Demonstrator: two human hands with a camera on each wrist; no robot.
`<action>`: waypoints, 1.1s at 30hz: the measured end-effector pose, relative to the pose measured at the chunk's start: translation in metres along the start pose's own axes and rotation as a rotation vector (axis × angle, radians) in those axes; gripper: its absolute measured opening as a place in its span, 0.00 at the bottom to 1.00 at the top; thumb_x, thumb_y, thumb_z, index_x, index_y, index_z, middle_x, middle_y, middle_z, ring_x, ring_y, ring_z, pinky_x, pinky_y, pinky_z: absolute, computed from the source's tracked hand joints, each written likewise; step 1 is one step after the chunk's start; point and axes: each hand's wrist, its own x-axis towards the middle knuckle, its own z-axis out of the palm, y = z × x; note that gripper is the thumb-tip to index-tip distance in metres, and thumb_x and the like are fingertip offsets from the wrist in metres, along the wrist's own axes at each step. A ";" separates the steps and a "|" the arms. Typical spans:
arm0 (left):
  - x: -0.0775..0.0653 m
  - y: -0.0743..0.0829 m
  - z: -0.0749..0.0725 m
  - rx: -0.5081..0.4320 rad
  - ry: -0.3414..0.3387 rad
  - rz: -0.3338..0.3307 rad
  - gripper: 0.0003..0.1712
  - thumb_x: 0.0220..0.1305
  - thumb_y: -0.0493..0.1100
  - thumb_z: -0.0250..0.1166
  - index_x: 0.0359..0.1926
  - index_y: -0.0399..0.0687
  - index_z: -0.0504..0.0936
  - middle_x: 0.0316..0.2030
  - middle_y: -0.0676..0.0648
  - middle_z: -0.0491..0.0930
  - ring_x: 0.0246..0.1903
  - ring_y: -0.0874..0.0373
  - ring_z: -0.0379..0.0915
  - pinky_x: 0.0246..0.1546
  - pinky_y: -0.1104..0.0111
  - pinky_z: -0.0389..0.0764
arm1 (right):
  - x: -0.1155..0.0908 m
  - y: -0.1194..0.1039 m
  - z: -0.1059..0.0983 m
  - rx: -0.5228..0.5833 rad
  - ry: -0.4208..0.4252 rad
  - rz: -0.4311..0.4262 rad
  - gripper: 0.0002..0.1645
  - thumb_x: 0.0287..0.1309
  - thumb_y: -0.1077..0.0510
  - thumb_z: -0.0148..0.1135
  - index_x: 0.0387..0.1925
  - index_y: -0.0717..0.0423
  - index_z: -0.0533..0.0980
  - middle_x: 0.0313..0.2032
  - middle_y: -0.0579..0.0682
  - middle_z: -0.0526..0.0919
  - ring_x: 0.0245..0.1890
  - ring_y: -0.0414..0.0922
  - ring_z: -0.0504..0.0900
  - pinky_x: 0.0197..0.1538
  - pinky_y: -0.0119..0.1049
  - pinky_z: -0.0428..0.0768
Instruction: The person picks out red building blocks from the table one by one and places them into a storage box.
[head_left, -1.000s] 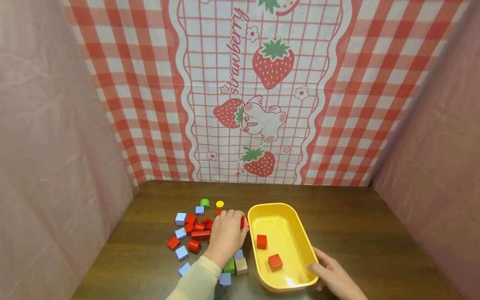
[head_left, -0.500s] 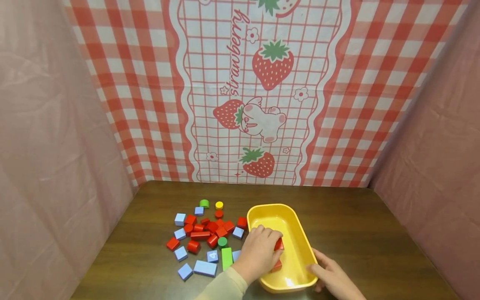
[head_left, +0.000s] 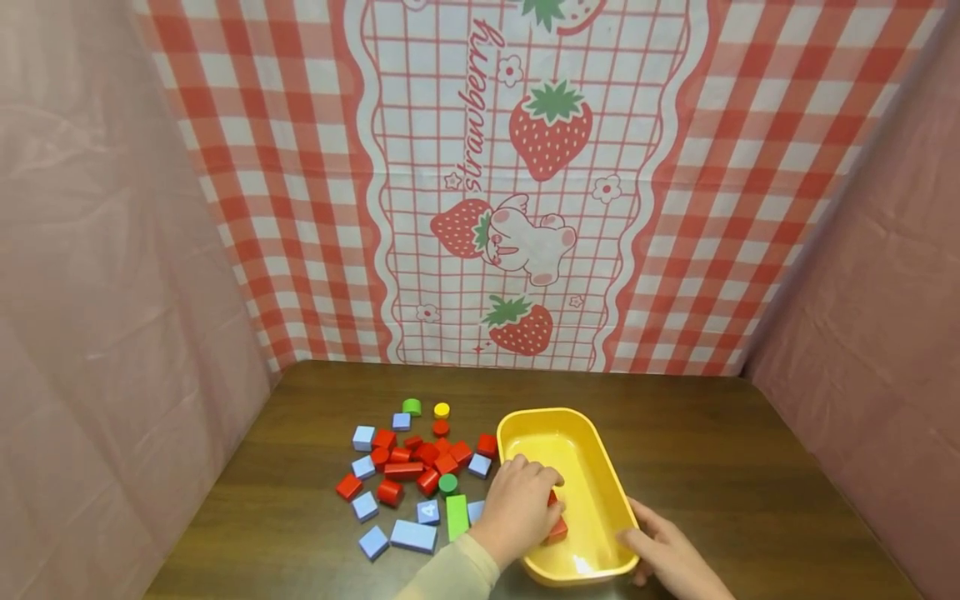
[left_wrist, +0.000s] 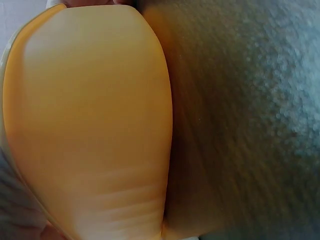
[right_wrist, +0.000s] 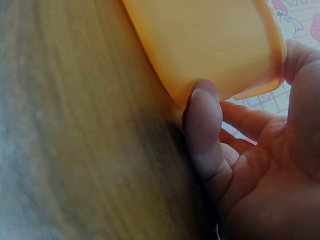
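Note:
My left hand [head_left: 517, 507] is inside the yellow plastic tub [head_left: 592, 467], its fingers curved and parted above the tub's floor. A red block [head_left: 553, 497] shows in the gap between thumb and fingers, and a red cube [head_left: 557, 531] lies just below the thumb. The hand covers part of the tub floor. At the tub's near right corner, my right hand [head_left: 663, 546] grips the rim, thumb on the edge and fingers outside. The right wrist view shows those fingers [right_wrist: 202, 125] against the tub's outer wall; in the left wrist view the tub wall [left_wrist: 95, 110] fills much of the picture.
Left of the tub, red blocks [head_left: 403, 471] lie in a loose cluster on the dark wooden table [head_left: 712, 467]. Around them are several blue blocks [head_left: 414, 536], a green block [head_left: 457, 517], a green cylinder [head_left: 447, 484] and a yellow disc [head_left: 442, 410]. A checked cloth [head_left: 750, 167] hangs behind.
My left hand has gone from the block cluster rightward into the tub with a red block. That block now sits lower between the parted fingers. My right hand has kept its grip on the rim.

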 end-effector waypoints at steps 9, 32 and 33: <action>0.000 0.000 0.001 0.000 -0.015 -0.015 0.12 0.60 0.57 0.69 0.43 0.62 0.85 0.35 0.61 0.81 0.35 0.62 0.65 0.38 0.68 0.69 | 0.001 0.000 0.000 0.005 -0.017 -0.009 0.38 0.65 0.62 0.57 0.71 0.71 0.56 0.38 0.63 0.81 0.19 0.51 0.77 0.21 0.40 0.81; -0.001 -0.021 -0.016 -0.008 0.224 0.010 0.13 0.70 0.54 0.60 0.47 0.54 0.81 0.42 0.55 0.79 0.41 0.59 0.68 0.44 0.64 0.76 | 0.000 0.000 -0.001 0.004 -0.015 -0.018 0.37 0.65 0.61 0.56 0.70 0.72 0.57 0.34 0.62 0.82 0.19 0.49 0.77 0.21 0.39 0.81; 0.000 -0.027 -0.017 -0.009 0.255 -0.019 0.11 0.70 0.51 0.60 0.47 0.52 0.81 0.42 0.54 0.80 0.41 0.57 0.69 0.42 0.64 0.76 | 0.000 0.000 -0.001 0.004 -0.017 -0.019 0.37 0.65 0.61 0.56 0.70 0.72 0.57 0.34 0.62 0.82 0.20 0.49 0.77 0.21 0.39 0.81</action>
